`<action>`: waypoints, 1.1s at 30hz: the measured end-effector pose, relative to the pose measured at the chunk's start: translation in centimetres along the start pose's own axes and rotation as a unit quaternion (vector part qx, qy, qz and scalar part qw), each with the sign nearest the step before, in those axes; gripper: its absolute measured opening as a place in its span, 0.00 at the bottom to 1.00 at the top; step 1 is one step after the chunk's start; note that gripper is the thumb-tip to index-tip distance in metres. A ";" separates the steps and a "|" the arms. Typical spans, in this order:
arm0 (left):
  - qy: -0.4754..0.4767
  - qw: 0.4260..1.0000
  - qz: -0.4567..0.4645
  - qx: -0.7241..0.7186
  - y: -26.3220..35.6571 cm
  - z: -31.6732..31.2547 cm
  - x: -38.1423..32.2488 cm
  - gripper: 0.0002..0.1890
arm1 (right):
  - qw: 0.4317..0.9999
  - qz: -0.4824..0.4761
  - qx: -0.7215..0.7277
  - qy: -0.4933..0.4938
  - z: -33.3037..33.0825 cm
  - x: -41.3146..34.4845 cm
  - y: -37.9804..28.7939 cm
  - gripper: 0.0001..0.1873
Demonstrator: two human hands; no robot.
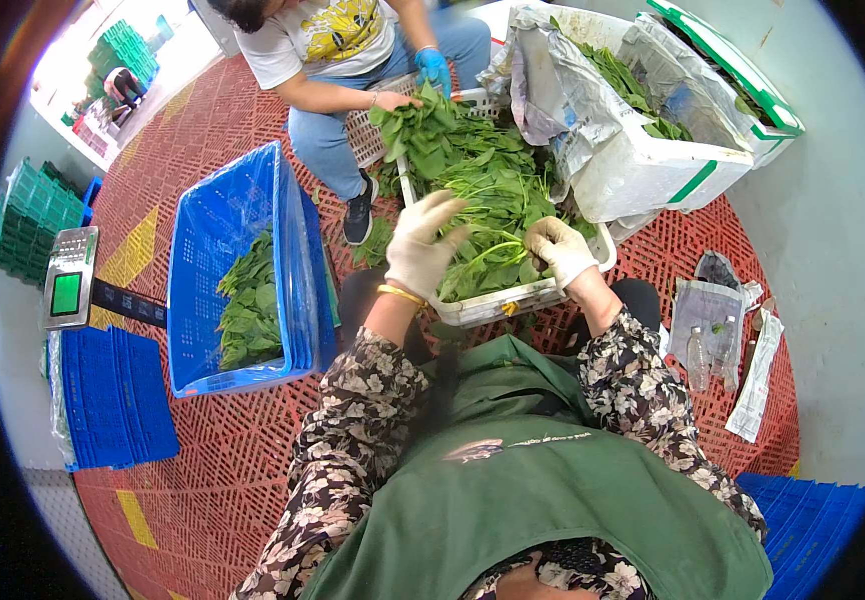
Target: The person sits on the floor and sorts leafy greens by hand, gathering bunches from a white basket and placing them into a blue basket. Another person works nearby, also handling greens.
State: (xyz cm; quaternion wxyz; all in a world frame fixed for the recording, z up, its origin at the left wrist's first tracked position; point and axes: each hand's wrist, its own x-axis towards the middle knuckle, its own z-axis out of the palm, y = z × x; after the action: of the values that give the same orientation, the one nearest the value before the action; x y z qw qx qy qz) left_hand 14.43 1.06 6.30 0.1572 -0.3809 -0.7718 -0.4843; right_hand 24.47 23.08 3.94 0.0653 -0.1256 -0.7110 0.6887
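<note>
A white plastic crate [477,309] heaped with leafy greens [507,187] stands between my knees. My left hand [423,244], in a pale glove, is raised over the crate's left side with its fingers apart and nothing in them. On the right, my gloved right hand [558,251] pinches the pale stems of some greens [504,251] that lie on the heap. Across the crate, a person holds a bunch of greens [425,135] in a bare hand, with a blue-gloved hand beside it.
At the left, a blue plastic crate [211,202] lined with clear film holds greens, near a scale display [67,292] and stacked blue crates [114,397]. White foam boxes [650,165] with newspaper stand at the upper right. Plastic bottles [697,360] lie on the red floor matting at right.
</note>
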 end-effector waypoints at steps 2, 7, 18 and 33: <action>-0.092 0.993 0.067 -0.013 -0.3 0.8 0.3 0.26 | 0.999 -0.001 -0.026 -0.020 0.3 0.1 -0.4 0.07; -0.339 0.877 -0.199 -0.276 -1.5 2.5 1.4 0.20 | 0.999 0.015 0.031 -0.037 1.3 0.2 -1.4 0.10; -0.352 0.914 -0.163 -0.116 -7.0 2.7 1.9 0.16 | 0.956 -0.103 -0.276 0.007 2.2 4.4 0.4 0.14; -0.243 0.939 -0.222 -0.103 -8.2 1.0 1.9 0.16 | 0.865 0.185 0.430 0.181 -0.7 7.6 7.3 0.11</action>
State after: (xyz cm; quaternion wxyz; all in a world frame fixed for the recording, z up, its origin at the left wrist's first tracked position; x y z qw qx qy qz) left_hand 7.21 0.81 1.83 -0.1868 -0.3201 -0.7973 -0.4764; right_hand 17.98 25.94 -3.88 0.1116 -0.3368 -0.2840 0.8908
